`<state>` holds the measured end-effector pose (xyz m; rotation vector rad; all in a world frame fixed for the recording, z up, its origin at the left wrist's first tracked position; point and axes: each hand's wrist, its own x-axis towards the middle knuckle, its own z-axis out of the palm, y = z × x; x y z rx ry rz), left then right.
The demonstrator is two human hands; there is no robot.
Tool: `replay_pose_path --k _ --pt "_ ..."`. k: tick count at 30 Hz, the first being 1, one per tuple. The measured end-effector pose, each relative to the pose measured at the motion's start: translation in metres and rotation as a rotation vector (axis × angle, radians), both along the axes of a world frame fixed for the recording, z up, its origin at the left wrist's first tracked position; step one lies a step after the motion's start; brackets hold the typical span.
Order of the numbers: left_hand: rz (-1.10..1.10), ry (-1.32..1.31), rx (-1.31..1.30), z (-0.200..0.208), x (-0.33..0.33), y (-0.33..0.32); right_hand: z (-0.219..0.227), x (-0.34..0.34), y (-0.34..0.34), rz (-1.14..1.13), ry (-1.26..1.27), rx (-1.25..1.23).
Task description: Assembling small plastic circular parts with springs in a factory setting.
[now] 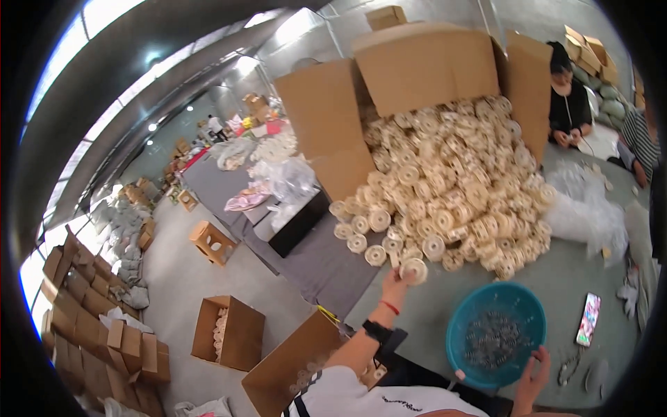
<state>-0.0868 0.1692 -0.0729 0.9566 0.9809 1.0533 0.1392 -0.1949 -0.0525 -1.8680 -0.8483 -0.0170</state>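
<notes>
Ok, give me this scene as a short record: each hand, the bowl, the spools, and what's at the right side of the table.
Left hand: at a cream spool; firmness of grip unclear
Right hand: open, beside the bowl's near right rim; contact unclear
Bowl: teal, round, holding small dark pieces
Spool pile: cream, spread from a large open cardboard box onto the table
Right of bowl: colorful phone

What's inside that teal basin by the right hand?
The teal basin holds a heap of small, dark grey, coil-like pieces. Only the heap's top shows; the basin's bottom and whatever lies deeper are covered.
</notes>
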Motion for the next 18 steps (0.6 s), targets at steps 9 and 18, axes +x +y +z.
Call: replay_pose_path --k 9,18 --pt "-0.970 -0.254 0.131 0.067 0.071 -0.149 0.089 -0.053 0.056 0.417 0.376 0.094" --pt "-1.236 -0.190 -0.457 0.078 0.082 -0.152 0.089 -0.031 0.057 0.373 -0.260 0.014"
